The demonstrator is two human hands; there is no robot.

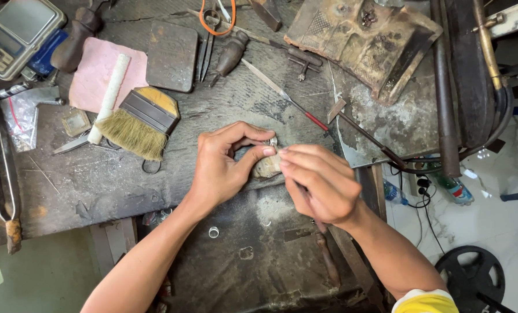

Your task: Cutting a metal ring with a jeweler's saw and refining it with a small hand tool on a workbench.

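My left hand (224, 165) pinches a small silver ring (273, 141) between thumb and forefinger, resting it against a worn wooden bench peg (267, 167) at the bench's front edge. My right hand (320, 182) is closed around a thin tool whose wooden handle (327, 255) sticks out below the wrist; its tip meets the ring and is hidden by my fingers. A second small ring (214, 232) lies on the dark tray (241, 272) under my forearms.
A flat brush (140, 124), a pink cloth (99, 72) with a white roll, a dark metal plate (172, 56), files, pliers and a small scale (15, 32) lie on the worn bench. A charred block (360, 40) sits at the back right. Hoses and a bottle (453, 186) lie to the right.
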